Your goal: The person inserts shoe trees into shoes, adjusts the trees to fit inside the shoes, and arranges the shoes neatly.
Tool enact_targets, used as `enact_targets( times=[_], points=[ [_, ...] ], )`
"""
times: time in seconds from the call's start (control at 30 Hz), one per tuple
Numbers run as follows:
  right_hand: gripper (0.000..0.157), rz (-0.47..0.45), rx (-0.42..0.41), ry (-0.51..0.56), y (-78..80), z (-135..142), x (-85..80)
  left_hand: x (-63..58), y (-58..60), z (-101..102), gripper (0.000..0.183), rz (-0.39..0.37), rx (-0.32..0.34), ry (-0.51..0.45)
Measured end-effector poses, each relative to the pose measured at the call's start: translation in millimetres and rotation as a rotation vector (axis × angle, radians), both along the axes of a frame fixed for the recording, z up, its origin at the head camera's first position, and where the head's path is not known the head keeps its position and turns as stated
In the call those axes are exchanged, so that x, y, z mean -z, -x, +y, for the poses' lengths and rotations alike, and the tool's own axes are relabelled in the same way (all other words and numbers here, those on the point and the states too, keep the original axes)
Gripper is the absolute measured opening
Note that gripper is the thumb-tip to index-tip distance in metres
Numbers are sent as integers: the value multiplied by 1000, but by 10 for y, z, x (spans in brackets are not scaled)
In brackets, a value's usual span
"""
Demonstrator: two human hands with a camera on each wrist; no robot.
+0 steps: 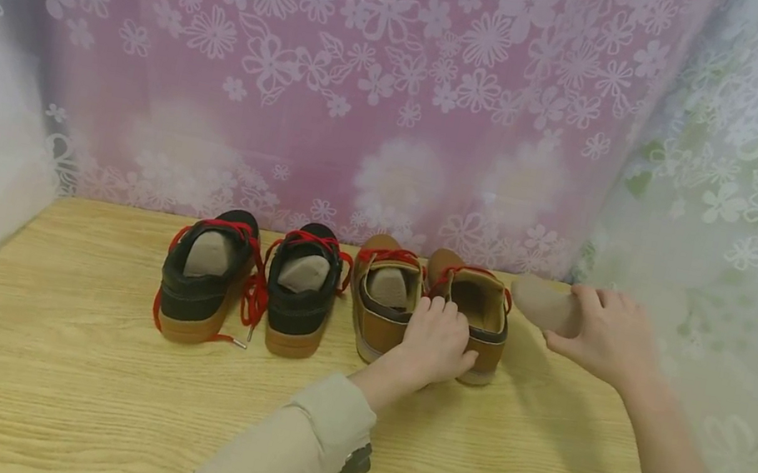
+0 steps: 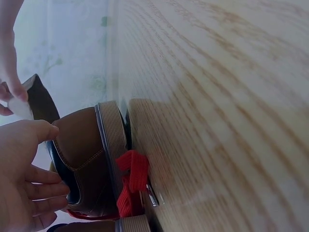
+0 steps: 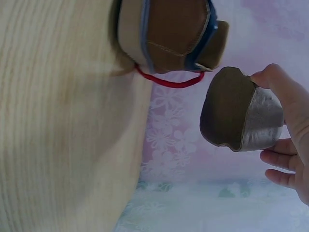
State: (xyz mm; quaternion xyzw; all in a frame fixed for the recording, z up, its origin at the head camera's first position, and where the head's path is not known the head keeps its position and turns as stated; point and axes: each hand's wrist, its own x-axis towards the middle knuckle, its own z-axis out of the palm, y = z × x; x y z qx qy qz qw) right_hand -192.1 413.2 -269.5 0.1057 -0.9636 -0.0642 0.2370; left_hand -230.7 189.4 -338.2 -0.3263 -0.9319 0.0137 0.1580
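Note:
A hollow, grey-brown moulded shoe insert (image 3: 229, 111) is pinched between the thumb and fingers of my right hand (image 1: 609, 332), in the air to the right of the brown shoes. My left hand (image 1: 433, 339) is at the heel of the right-hand brown shoe (image 1: 487, 349). Its fingers (image 2: 46, 191) are loosely extended by the shoe's collar, and the thumb overlaps the heel in the left wrist view. That shoe has red laces and a bare opening. The other brown shoe (image 1: 364, 318), left of it, has a similar insert (image 1: 388, 287) inside.
Two black shoes with red laces, one on the far left (image 1: 188, 300) and one beside it (image 1: 297, 319), each hold an insert. A loose lace trails on the wooden table (image 1: 93, 389). Behind hangs a pink flowered curtain (image 1: 343, 95); a pale flowered one (image 1: 742, 250) is on the right.

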Motion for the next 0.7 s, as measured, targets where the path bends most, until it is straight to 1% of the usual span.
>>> enact_targets(
  times=[0.27, 0.37, 0.53, 0.7],
  points=[
    [63, -24, -57, 32, -86, -77, -205, 0, 10, -9, 44, 14, 11, -11],
    [64, -37, -59, 37, -116, -116, -269, 0, 20, -10, 44, 25, 13, -15],
    [65, -58, -55, 31, -159, -161, -323, 10, 26, -10, 44, 23, 19, -26],
    [65, -53, -87, 35, -188, -190, -345, 21, 26, -4, 43, 1, 24, -38]
  ],
)
